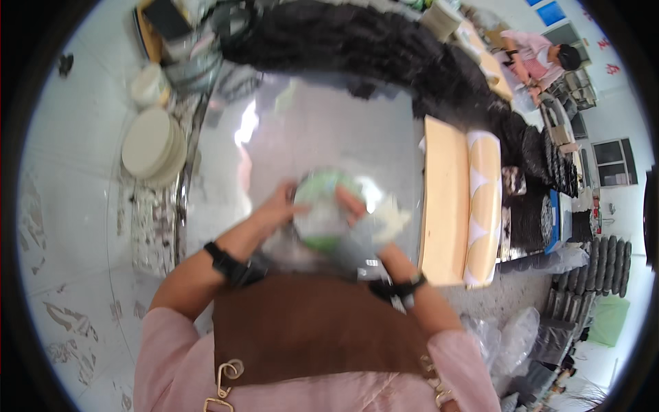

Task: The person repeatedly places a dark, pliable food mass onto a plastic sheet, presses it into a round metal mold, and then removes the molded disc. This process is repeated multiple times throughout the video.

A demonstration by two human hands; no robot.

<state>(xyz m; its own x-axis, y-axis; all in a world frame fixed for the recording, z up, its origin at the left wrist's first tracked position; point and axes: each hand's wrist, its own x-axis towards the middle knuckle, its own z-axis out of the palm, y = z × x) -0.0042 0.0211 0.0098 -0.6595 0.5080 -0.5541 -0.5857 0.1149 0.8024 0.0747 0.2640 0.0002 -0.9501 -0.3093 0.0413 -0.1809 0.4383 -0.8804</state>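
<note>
A round green-and-white item [324,208], blurred by motion, is between my hands low over the shiny grey tabletop [340,123]. My left hand [280,208] grips its left edge. Fingers of my right hand [352,206] lie over its right side. A grey, film-like piece [363,239] and a crumpled cream piece [394,216] cover much of that hand, so its hold on them is unclear. What the round item is made of is too blurred to tell.
Stacked cream discs [149,144] stand left. On the right are a tan board [445,206] and a sheet of round tan labels [484,206]. Black bundled material [329,41] lines the table's far edge. Another person [538,59] works at the far right.
</note>
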